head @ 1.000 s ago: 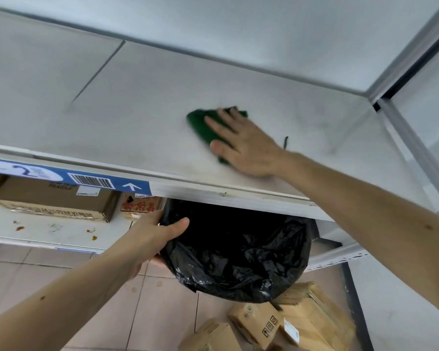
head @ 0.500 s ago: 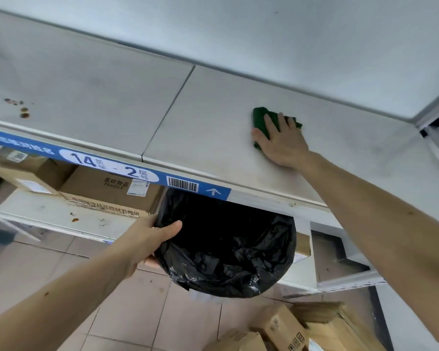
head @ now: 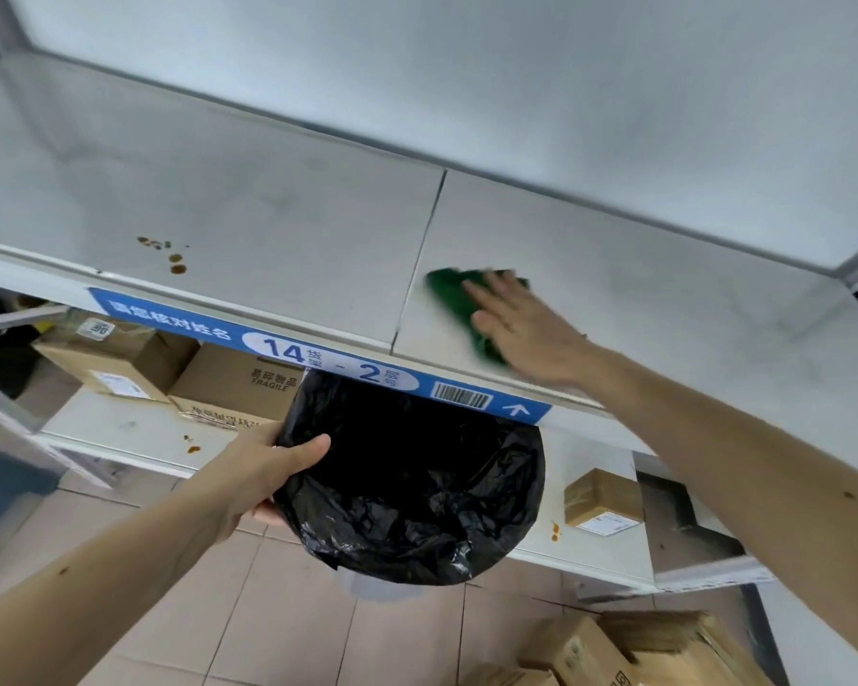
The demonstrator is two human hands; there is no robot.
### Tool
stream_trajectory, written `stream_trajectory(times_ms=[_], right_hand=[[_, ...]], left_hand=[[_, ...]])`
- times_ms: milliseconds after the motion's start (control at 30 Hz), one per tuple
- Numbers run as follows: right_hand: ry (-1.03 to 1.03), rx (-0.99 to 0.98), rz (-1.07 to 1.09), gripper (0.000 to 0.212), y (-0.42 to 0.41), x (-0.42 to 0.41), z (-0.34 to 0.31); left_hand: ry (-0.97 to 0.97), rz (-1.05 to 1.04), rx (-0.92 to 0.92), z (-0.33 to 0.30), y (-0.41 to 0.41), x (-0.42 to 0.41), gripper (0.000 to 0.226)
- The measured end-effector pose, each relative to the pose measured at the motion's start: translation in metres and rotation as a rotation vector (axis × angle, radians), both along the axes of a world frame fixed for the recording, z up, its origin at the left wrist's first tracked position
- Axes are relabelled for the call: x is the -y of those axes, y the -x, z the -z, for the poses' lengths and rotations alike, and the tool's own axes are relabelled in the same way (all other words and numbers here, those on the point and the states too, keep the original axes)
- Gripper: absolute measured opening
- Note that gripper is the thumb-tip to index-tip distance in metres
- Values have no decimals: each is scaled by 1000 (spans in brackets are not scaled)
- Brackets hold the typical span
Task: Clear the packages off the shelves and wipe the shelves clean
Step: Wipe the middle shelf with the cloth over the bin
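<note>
White metal shelving fills the view, and its upper shelf (head: 278, 200) lies bare of packages, with a seam between two panels running from back to front. Taking that seam as the landmark: just to its right, the right hand (head: 521, 324) lies flat with straight, slightly spread fingers pressing a green cloth (head: 454, 294) onto the shelf surface; the cloth and fingers are blurred. Well to the left of the seam, near the front edge, a cluster of brown stains (head: 169, 257) marks the panel. Below the seam, a blue shelf label (head: 318, 356) reading 14 and 2, with a barcode and an arrow, runs along the front lip. Directly beneath that label the left hand (head: 263, 467) grips the rim of a bin lined with a black bag (head: 412, 487), thumb curled over the edge. Below and left of the seam, cardboard boxes (head: 239, 383) sit on the lower shelf (head: 120, 428), one marked FRAGILE; below and right of it, a small taped package (head: 600, 497) rests on that shelf beside an orange spot. More boxes (head: 615, 651) lie on the tiled floor at the lower right.
</note>
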State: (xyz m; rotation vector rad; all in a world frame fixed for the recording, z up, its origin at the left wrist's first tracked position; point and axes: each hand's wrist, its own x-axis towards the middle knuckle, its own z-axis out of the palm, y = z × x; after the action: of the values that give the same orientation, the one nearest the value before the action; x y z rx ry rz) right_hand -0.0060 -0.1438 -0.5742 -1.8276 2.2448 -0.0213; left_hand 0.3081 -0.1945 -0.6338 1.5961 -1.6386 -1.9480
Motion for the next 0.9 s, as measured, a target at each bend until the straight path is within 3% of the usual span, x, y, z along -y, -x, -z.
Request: stream_trajectory(times_ms=[67,200,267,433,533,733,900], right_hand=[[3,-64,147,78,34,20,1],[-79,-96,532,95,84,76,-1],[-104,-91,571,104,86,109,-3],[-25,-60,317,81,56,201,0],[13,-31,32,64,6,226,2],[16,10,-740,52,-111,136,14],[-25,79,-940,49,-88,128,6]], left_hand=[[-16,-22,-5,2,-10,9,25],[-41,-89,20,8,-31,21,31],[-46,-121,30,12,-40,26,44],[-61,-246,14,19,-56,38,33],[-51,-318,15,17,-60,41,30],[-3,-398,27,4,-63,41,25],[9,-375,33,-2,-70,47,30]])
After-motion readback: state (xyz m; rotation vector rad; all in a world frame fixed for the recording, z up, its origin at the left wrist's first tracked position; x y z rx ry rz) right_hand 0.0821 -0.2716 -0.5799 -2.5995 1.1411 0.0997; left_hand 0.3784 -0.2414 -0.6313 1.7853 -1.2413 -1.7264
